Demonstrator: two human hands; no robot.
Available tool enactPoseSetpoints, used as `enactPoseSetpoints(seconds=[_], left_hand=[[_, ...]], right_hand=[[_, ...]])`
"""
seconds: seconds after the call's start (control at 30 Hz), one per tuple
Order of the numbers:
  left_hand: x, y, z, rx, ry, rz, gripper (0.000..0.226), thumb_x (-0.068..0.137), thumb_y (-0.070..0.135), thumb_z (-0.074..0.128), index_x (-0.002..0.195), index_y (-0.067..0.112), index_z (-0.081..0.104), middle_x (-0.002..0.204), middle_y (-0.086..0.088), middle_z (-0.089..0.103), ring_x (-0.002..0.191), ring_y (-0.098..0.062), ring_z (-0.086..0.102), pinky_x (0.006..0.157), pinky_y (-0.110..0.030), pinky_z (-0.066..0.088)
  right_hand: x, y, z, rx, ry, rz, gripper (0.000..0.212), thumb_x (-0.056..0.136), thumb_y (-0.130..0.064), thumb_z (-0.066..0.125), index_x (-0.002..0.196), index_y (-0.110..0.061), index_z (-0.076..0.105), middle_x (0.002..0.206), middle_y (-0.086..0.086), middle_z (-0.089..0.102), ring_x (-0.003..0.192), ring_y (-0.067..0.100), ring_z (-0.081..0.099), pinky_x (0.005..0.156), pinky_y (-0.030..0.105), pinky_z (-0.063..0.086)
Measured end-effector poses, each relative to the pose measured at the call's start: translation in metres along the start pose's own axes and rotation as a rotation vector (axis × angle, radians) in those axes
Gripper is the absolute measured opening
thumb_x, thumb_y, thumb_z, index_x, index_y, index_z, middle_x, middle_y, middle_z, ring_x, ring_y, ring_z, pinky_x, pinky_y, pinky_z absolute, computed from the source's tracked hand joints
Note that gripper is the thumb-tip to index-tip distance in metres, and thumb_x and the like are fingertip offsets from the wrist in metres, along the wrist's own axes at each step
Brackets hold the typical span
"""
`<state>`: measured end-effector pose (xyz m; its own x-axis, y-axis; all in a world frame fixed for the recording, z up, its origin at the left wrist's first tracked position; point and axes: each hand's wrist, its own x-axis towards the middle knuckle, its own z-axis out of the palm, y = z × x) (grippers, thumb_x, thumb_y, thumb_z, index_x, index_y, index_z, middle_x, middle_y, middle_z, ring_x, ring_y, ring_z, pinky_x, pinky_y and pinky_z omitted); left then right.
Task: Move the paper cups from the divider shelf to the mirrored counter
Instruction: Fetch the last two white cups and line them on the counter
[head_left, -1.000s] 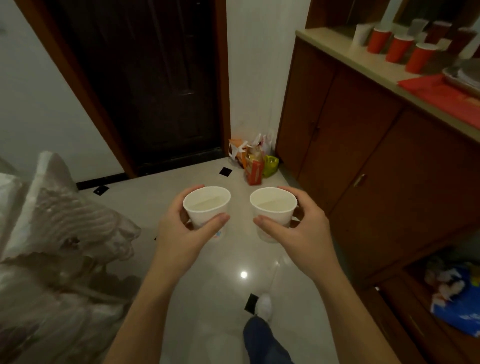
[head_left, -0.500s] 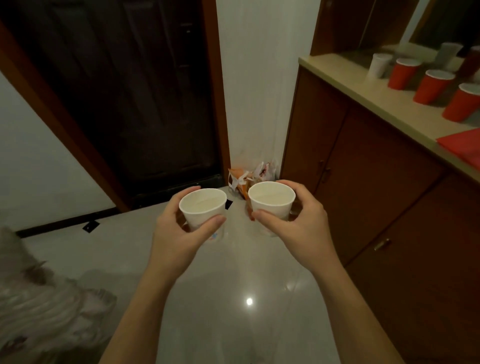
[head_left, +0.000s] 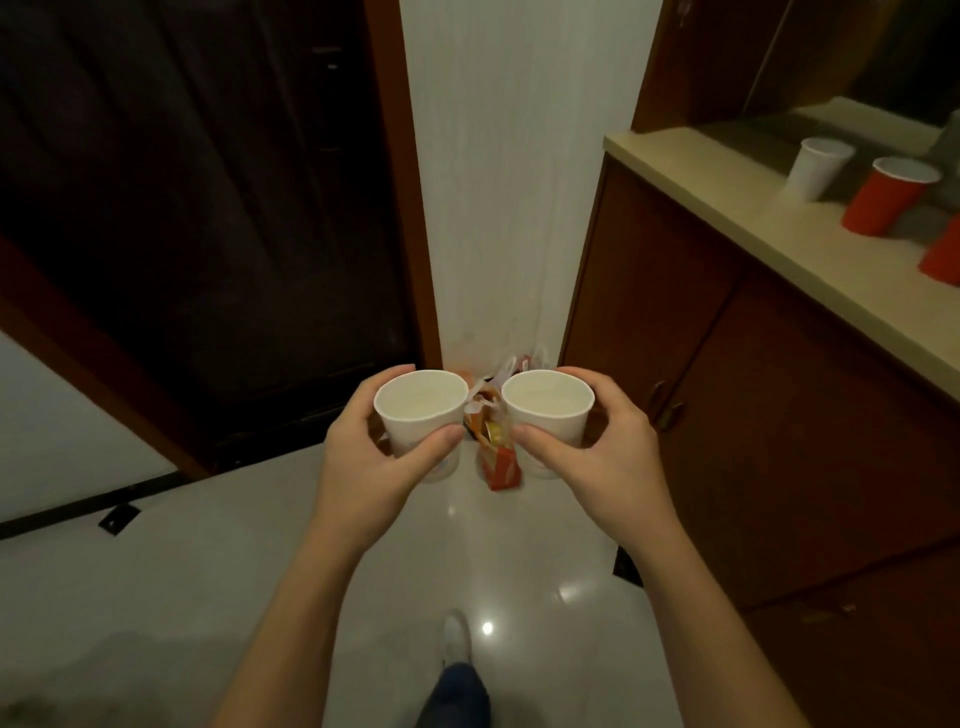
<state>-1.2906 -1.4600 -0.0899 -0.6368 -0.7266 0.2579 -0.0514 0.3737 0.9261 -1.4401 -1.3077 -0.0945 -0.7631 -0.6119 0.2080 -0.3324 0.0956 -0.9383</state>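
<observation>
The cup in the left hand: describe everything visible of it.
The cup is small, white and paper-looking, with a rolled rim, upright and open at the top. A faint coloured print shows low on its wall. The left hand grips it in the air above the floor, thumb across the near side, fingers behind. It does not touch the other cup.

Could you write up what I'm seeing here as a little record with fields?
left-hand grip: holds left paper cup, upright
right-hand grip: holds right paper cup, upright
cups: apart, above the floor
counter: at right; tall white cup and red cups stand on it
floor: snack packets by the wall
</observation>
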Motion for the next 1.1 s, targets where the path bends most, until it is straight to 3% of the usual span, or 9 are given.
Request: enactPoseSetpoints(seconds=[0.27,0.43,0.63,0.77,0.93,1.0,1.1], left_hand=[[0.181,-0.023,0.013,-0.073,-0.107,0.035,0.070,0.063,0.050,0.078,0.127,0.034,0.054,0.114,0.022,0.060,0.107,0.004,0.057,0.077,-0.013,0.052],[0.255,-0.036,0.044,-0.091,-0.196,0.063,0.069,0.062,0.052,0.079,0.125,0.037,0.054,0.112,0.029,0.060,0.107,0.006,0.056,0.076,-0.008,0.049],[0.321,-0.048,0.094,-0.148,-0.283,0.070,0.069,0.063,0.042,0.080,0.125,0.025,0.058,0.116,0.015,0.063,0.107,0.003,0.058,0.075,-0.007,0.048],[0.366,-0.049,0.142,-0.174,-0.353,0.083,0.067,0.063,0.040,0.081,0.124,0.028,0.058,0.112,0.020,0.063,0.106,0.006,0.057,0.074,-0.007,0.048],[0.427,-0.033,0.216,-0.180,-0.437,0.133,0.058,0.065,0.042,0.080,0.117,0.043,0.055,0.108,0.035,0.060,0.106,0.008,0.056,0.072,-0.006,0.047],[0.450,-0.024,0.247,-0.185,-0.472,0.158,0.059,0.065,0.043,0.079,0.119,0.041,0.055,0.108,0.035,0.060,0.106,0.007,0.056,0.072,-0.007,0.048],[0.480,-0.009,0.290,-0.220,-0.509,0.184,0.057,0.066,0.042,0.079,0.119,0.041,0.057,0.110,0.032,0.062,0.106,0.006,0.057,0.072,-0.007,0.049]], right_hand=[[0.162,0.006,0.021,-0.053,0.188,-0.007,0.068,0.060,-0.056,0.081,0.120,-0.035,0.058,0.110,-0.022,0.063,0.104,-0.006,0.057,0.075,0.013,0.051],[0.216,0.022,0.011,-0.106,0.281,0.055,0.070,0.058,-0.062,0.078,0.120,-0.040,0.055,0.111,-0.025,0.060,0.105,-0.008,0.055,0.077,0.020,0.053],[0.267,0.046,-0.013,-0.138,0.382,0.105,0.069,0.057,-0.062,0.079,0.119,-0.041,0.056,0.111,-0.024,0.061,0.106,-0.004,0.056,0.082,0.028,0.056],[0.305,0.062,-0.039,-0.140,0.453,0.112,0.070,0.058,-0.060,0.080,0.121,-0.040,0.055,0.113,-0.025,0.059,0.107,-0.007,0.054,0.082,0.027,0.056],[0.358,0.076,-0.088,-0.141,0.571,0.096,0.069,0.059,-0.057,0.082,0.120,-0.037,0.056,0.115,-0.020,0.062,0.108,0.001,0.057,0.087,0.037,0.055],[0.378,0.079,-0.111,-0.142,0.605,0.086,0.070,0.058,-0.058,0.081,0.120,-0.037,0.056,0.113,-0.021,0.062,0.108,0.001,0.057,0.087,0.035,0.054],[0.402,0.083,-0.140,-0.168,0.621,0.081,0.069,0.059,-0.056,0.082,0.119,-0.040,0.054,0.112,-0.026,0.061,0.106,-0.005,0.056,0.084,0.023,0.052]])
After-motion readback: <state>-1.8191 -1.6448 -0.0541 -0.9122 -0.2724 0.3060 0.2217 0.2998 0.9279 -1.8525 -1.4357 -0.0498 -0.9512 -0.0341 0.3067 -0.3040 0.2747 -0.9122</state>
